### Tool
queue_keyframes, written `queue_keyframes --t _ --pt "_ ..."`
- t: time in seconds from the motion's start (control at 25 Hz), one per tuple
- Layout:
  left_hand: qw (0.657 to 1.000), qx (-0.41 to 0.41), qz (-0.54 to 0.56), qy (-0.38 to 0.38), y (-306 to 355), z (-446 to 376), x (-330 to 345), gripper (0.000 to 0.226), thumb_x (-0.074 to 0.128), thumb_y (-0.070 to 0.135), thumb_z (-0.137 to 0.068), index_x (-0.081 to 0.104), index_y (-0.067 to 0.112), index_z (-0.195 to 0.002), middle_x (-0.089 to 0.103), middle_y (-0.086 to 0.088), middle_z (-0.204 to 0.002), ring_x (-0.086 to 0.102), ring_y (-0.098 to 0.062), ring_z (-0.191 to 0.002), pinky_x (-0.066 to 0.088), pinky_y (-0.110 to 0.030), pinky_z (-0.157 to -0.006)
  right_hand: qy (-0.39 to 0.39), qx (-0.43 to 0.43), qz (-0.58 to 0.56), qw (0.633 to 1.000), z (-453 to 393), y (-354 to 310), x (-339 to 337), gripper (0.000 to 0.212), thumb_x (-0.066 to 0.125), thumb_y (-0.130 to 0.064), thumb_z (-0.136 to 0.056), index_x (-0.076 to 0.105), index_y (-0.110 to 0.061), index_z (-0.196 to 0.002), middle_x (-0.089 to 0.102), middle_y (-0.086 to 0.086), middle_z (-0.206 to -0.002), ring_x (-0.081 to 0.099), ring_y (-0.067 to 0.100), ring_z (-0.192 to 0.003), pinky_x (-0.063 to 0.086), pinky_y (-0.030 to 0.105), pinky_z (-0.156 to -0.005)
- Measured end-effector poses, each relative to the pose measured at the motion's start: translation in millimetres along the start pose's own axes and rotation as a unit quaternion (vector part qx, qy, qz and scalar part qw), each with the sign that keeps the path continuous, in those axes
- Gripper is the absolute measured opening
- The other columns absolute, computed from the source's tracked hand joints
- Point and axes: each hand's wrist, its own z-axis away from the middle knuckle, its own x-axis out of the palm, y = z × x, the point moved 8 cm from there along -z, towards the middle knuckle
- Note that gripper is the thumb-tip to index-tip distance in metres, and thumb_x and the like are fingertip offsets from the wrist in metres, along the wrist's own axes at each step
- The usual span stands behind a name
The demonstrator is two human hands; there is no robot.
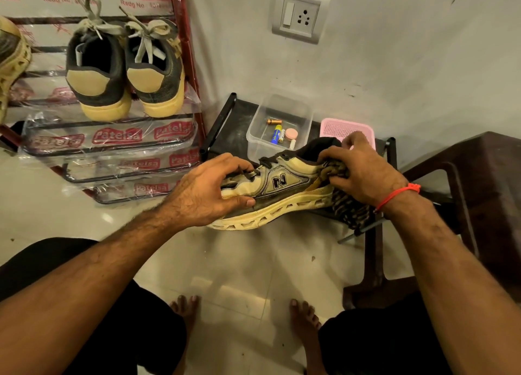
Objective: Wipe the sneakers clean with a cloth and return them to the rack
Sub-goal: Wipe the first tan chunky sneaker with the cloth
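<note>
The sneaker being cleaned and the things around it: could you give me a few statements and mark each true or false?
1. The left hand holds the toe end of the N-logo sneaker. True.
2. The right hand presses a dark patterned cloth against the sneaker's heel. True.
3. The rack holds no shoes. False: a dark pair with tan heels sits on it.
4. The clear plastic box is empty. False: batteries and other small items lie inside.
5. A pink basket sits behind the right hand. True.
</note>
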Motion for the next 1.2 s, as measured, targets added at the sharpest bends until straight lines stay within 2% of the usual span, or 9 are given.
queue_keyframes --t 0.2,0.36,0.48,0.56,0.68,0.84,0.96,1.04,1.2 --pt "0.997 -0.040 -0.010 -0.058 -10 -4 -10 0.066 0.085 0.045 -0.076 0.053 0.036 -0.132 0.057 0.014 -0.124 0.054 0.001 -0.105 0.054 -0.038 -0.093 0.061 -0.023 -0.051 0.997 12 -26 -12 0.036 0.073 -0.027 -0.081 0.067 -0.020 -0.116 0.053 0.004 -0.099 0.053 0.023 -0.096 0.042 0.030 -0.080" --pt "0.996 -0.041 -0.074 -0.027 -2 -4 -12 0.090 0.079 0.034 -0.083 0.026 0.036 -0.155 0.034 0.002 -0.151 0.046 -0.019 -0.128 0.052 -0.046 -0.100 0.117 -0.003 -0.100 0.988 19 -62 -17 0.029 0.075 -0.027 -0.078 0.072 -0.016 -0.105 0.058 0.003 -0.091 0.053 0.019 -0.087 0.038 0.025 -0.075" --pt "0.994 0.006 -0.111 -0.018 13 -5 -4 0.067 0.057 0.054 -0.093 0.028 0.048 -0.153 0.019 0.002 -0.161 0.031 -0.027 -0.140 0.041 -0.054 -0.108 0.118 -0.006 -0.132 0.984 20 -87 -5 0.029 0.074 -0.029 -0.077 0.072 -0.017 -0.104 0.059 0.001 -0.093 0.053 0.016 -0.087 0.037 0.022 -0.077" --pt "0.994 0.016 -0.110 -0.011 20 -2 6 0.051 0.034 0.065 -0.099 0.044 0.043 -0.144 0.028 0.002 -0.159 0.029 -0.027 -0.142 0.034 -0.063 -0.111 0.114 -0.008 -0.156 0.981 23 -98 0 0.030 0.074 -0.032 -0.077 0.072 -0.018 -0.103 0.059 0.000 -0.094 0.053 0.013 -0.087 0.040 0.023 -0.079" --pt "0.992 0.048 -0.092 0.065 27 -2 5 0.054 0.029 0.059 -0.103 0.062 0.018 -0.112 0.059 -0.001 -0.124 0.041 -0.026 -0.135 0.023 -0.071 -0.112 0.099 -0.024 -0.190 0.977 25 -107 4 0.029 0.072 -0.033 -0.077 0.071 -0.019 -0.103 0.061 -0.002 -0.096 0.054 0.011 -0.089 0.046 0.026 -0.084" --pt "0.977 0.074 -0.010 0.198 26 0 -17 0.035 0.052 0.035 -0.100 0.059 0.009 -0.079 0.052 0.003 -0.076 0.051 -0.018 -0.091 0.025 -0.052 -0.120 0.099 -0.082 -0.281 0.951 24 -109 -11 0.031 0.065 -0.025 -0.081 0.066 -0.025 -0.112 0.064 -0.009 -0.102 0.061 0.009 -0.093 0.051 0.027 -0.087" --pt "0.966 -0.015 0.054 0.253 5 2 -25 0.046 0.050 0.038 -0.101 0.051 0.011 -0.064 0.044 0.002 -0.061 0.040 -0.011 -0.072 0.044 -0.040 -0.086 0.140 -0.050 -0.378 0.914 17 -79 -22 0.032 0.064 -0.021 -0.088 0.062 -0.023 -0.120 0.068 -0.003 -0.105 0.066 0.014 -0.095 0.056 0.038 -0.089" --pt "0.959 -0.071 0.070 0.264 -5 4 -28 0.059 0.048 0.055 -0.099 0.047 0.014 -0.057 0.043 0.004 -0.056 0.041 -0.014 -0.069 0.038 -0.034 -0.068 0.171 -0.029 -0.436 0.883 16 -62 -22 0.027 0.062 -0.021 -0.091 0.064 -0.021 -0.117 0.069 0.004 -0.108 0.068 0.021 -0.099 0.056 0.048 -0.091" --pt "0.959 -0.116 0.072 0.248 -14 3 -28 0.079 0.051 0.079 -0.084 0.059 0.005 -0.057 0.051 -0.007 -0.055 0.047 -0.022 -0.068 0.040 -0.035 -0.063 0.233 0.020 -0.560 0.795 14 -46 -19 0.023 0.064 -0.015 -0.091 0.065 -0.016 -0.114 0.069 0.010 -0.110 0.067 0.030 -0.105 0.053 0.054 -0.095"
